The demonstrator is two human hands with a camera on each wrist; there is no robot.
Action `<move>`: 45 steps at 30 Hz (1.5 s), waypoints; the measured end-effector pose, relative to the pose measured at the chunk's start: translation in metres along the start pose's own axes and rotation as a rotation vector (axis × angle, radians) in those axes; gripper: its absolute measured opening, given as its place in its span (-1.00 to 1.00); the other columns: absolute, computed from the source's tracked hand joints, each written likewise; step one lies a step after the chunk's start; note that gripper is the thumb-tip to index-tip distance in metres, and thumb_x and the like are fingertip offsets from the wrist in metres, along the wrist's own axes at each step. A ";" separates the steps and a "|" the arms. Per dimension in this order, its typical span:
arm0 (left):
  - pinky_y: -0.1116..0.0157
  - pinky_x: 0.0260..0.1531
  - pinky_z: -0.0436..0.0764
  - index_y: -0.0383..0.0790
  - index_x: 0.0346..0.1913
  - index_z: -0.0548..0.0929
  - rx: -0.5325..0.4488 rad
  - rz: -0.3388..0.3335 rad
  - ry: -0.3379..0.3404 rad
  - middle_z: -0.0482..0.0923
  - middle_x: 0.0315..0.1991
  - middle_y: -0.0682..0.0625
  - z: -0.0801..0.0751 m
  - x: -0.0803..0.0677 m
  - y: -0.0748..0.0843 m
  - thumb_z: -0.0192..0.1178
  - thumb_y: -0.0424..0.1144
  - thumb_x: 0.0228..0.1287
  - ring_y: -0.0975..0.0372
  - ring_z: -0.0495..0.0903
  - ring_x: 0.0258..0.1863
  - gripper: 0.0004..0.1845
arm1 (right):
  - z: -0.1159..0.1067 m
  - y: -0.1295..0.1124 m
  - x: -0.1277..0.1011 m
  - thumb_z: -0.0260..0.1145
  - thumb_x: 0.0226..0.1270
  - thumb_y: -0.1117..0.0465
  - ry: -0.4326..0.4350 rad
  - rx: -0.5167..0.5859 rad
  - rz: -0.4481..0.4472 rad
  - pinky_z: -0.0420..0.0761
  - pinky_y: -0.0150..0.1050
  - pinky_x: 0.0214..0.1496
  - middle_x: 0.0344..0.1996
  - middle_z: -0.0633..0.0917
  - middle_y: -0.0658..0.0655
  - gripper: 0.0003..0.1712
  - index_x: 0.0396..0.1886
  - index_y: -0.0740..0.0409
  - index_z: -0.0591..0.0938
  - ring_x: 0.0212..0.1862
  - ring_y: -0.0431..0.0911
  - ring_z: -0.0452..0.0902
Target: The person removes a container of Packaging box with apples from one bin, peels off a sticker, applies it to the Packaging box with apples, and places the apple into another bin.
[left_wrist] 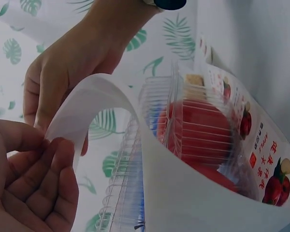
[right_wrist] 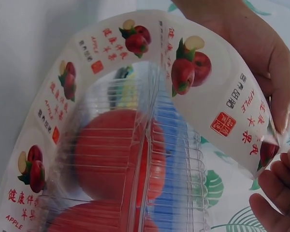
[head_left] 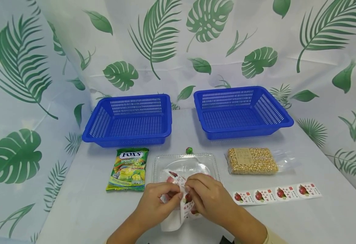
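A strip of apple stickers (head_left: 186, 203) is bent in a loop in front of a clear plastic clamshell box (head_left: 162, 161). Round red fruits (right_wrist: 108, 154) show through the box wall. My left hand (head_left: 159, 201) pinches the strip's end between thumb and fingertips, over the front of the box. Right beside it, my right hand (head_left: 209, 198) pinches the same end, the fingertips of both hands close together. The strip's white backing (left_wrist: 183, 188) faces the left wrist camera, while its printed apples and red lettering face the right wrist camera.
Two blue baskets (head_left: 129, 140) (head_left: 246, 130) stand at the back. A green candy bag (head_left: 128, 169) lies left of the box, a small green-and-red wrapped piece (head_left: 189, 150) behind it. On the right are a bag of yellow kernels (head_left: 252, 161) and another sticker strip (head_left: 276, 195).
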State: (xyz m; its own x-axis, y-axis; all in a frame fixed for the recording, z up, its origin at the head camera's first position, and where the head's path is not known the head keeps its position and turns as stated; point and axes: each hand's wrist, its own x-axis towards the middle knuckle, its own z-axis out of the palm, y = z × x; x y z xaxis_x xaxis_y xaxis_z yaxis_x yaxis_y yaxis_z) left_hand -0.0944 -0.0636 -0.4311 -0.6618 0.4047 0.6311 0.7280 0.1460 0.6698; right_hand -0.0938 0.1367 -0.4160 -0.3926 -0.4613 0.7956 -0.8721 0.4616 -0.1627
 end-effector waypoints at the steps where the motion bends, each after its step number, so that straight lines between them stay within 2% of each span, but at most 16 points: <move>1: 0.46 -0.54 0.59 -0.21 -0.33 0.69 -0.008 -0.020 -0.007 0.65 -0.47 0.08 0.000 0.000 0.001 0.30 -0.47 0.15 0.42 0.56 -0.51 -0.90 | 0.000 0.000 0.000 0.04 0.53 0.23 0.002 -0.002 -0.003 0.62 -0.37 -0.12 -0.28 0.64 0.10 -0.70 -0.31 0.28 0.64 -0.24 -0.07 0.62; 7: 0.34 -0.42 0.67 -0.27 -0.29 0.68 -0.122 -0.259 -0.050 0.72 -0.39 -0.01 -0.001 0.003 0.009 0.24 -0.44 0.24 0.33 0.67 -0.44 -0.95 | 0.002 -0.003 0.001 0.07 0.53 0.23 0.024 -0.023 -0.063 0.62 -0.32 -0.12 -0.30 0.64 0.09 -0.70 -0.34 0.26 0.64 -0.26 -0.08 0.61; 9: 0.32 -0.43 0.68 -0.30 -0.30 0.69 -0.136 -0.306 -0.043 0.72 -0.40 -0.04 -0.002 0.005 0.010 0.23 -0.45 0.25 0.30 0.68 -0.45 -0.95 | 0.002 -0.003 0.002 0.07 0.53 0.23 0.028 -0.030 -0.080 0.62 -0.29 -0.11 -0.31 0.64 0.08 -0.71 -0.34 0.25 0.64 -0.26 -0.07 0.61; 11: 0.31 -0.45 0.68 -0.31 -0.34 0.69 -0.130 -0.323 -0.037 0.71 -0.43 -0.03 -0.002 0.005 0.011 0.23 -0.46 0.24 0.29 0.68 -0.48 -0.94 | 0.001 -0.004 0.002 0.07 0.53 0.24 0.029 -0.031 -0.083 0.61 -0.28 -0.11 -0.31 0.64 0.08 -0.71 -0.34 0.26 0.64 -0.26 -0.07 0.61; 15: 0.32 -0.50 0.66 -0.26 -0.39 0.70 -0.108 -0.329 -0.045 0.70 -0.49 0.04 -0.004 0.005 0.013 0.24 -0.46 0.22 0.29 0.66 -0.54 -0.91 | -0.001 -0.003 0.003 0.05 0.53 0.24 0.025 -0.034 -0.063 0.62 -0.29 -0.13 -0.31 0.64 0.10 -0.69 -0.34 0.27 0.64 -0.26 -0.06 0.61; 26: 0.34 -0.48 0.65 -0.10 -0.42 0.68 -0.029 -0.354 -0.074 0.65 -0.52 0.21 -0.012 -0.003 0.011 0.26 -0.44 0.22 0.38 0.61 -0.56 -0.84 | -0.006 0.001 0.003 0.05 0.52 0.23 0.024 -0.049 -0.034 0.63 -0.30 -0.14 -0.30 0.64 0.10 -0.70 -0.32 0.27 0.64 -0.26 -0.06 0.60; 33: 0.36 -0.49 0.64 -0.14 -0.41 0.68 0.004 -0.279 -0.090 0.64 -0.51 0.21 -0.019 -0.009 0.012 0.24 -0.44 0.23 0.42 0.60 -0.54 -0.86 | -0.007 0.001 0.004 0.05 0.53 0.22 0.019 -0.050 -0.022 0.63 -0.29 -0.15 -0.29 0.63 0.08 -0.71 -0.31 0.25 0.63 -0.25 -0.08 0.60; 38: 0.37 -0.50 0.63 -0.11 -0.41 0.67 0.004 -0.258 -0.108 0.63 -0.50 0.24 -0.023 -0.011 0.013 0.24 -0.44 0.24 0.42 0.59 -0.53 -0.85 | -0.009 0.001 0.005 0.06 0.53 0.22 0.022 -0.047 -0.031 0.62 -0.31 -0.14 -0.29 0.63 0.08 -0.71 -0.30 0.25 0.64 -0.25 -0.08 0.60; 40: 0.38 -0.49 0.63 -0.09 -0.41 0.66 0.003 -0.257 -0.121 0.63 -0.49 0.24 -0.026 -0.013 0.013 0.24 -0.43 0.25 0.42 0.59 -0.53 -0.84 | -0.009 0.001 0.005 0.06 0.53 0.22 0.026 -0.047 -0.036 0.62 -0.31 -0.14 -0.29 0.63 0.09 -0.71 -0.30 0.26 0.64 -0.25 -0.08 0.60; 45: 0.40 -0.49 0.61 -0.07 -0.38 0.66 -0.001 -0.195 -0.175 0.62 -0.49 0.22 -0.035 -0.023 0.011 0.23 -0.43 0.27 0.44 0.56 -0.51 -0.83 | -0.010 0.001 0.005 0.05 0.53 0.23 0.023 -0.046 -0.043 0.62 -0.31 -0.13 -0.29 0.63 0.08 -0.71 -0.30 0.25 0.64 -0.25 -0.08 0.60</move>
State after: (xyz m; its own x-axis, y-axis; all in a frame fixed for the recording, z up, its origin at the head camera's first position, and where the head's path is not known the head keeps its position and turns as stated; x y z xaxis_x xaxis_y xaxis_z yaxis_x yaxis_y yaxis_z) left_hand -0.0769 -0.1025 -0.4246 -0.7484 0.5188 0.4132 0.5899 0.2360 0.7723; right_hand -0.0936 0.1420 -0.4067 -0.3474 -0.4640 0.8149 -0.8737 0.4758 -0.1015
